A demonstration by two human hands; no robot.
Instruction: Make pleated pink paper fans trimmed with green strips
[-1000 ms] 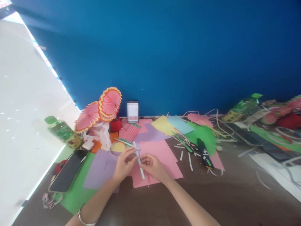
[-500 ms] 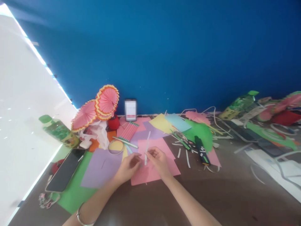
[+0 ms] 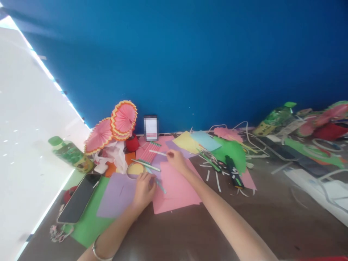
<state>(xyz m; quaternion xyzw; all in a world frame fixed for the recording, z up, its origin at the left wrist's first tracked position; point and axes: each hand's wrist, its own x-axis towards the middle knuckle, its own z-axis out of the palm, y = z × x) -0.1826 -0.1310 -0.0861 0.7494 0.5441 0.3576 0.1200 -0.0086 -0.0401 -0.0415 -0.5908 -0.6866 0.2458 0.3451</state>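
My right hand (image 3: 176, 160) is closed in a pinch on one end of a thin white strip (image 3: 157, 152), which points left above the row of pink rolled paper sticks (image 3: 148, 152). My left hand (image 3: 145, 185) has its fingers curled together beside the tape roll (image 3: 135, 169). A narrow light blue strip (image 3: 161, 185) runs out from its fingertips over the pink paper sheets (image 3: 176, 188). The far end of that strip lies free; the grip itself is partly hidden. A pale green-tipped stick (image 3: 146, 165) lies just beyond my left hand.
At left are a phone (image 3: 79, 198), a green bottle (image 3: 70, 154) and pleated paper fans (image 3: 124, 119). A small screen (image 3: 151, 128) leans on the blue wall. To the right lie a black-handled cutter (image 3: 233, 173), scissors (image 3: 221, 165), white scraps and green paper (image 3: 231, 152).
My right hand has moved up and away with the white strip, which has turned from upright to nearly level. My left hand has shifted slightly left, and the light blue strip now shows beside it.
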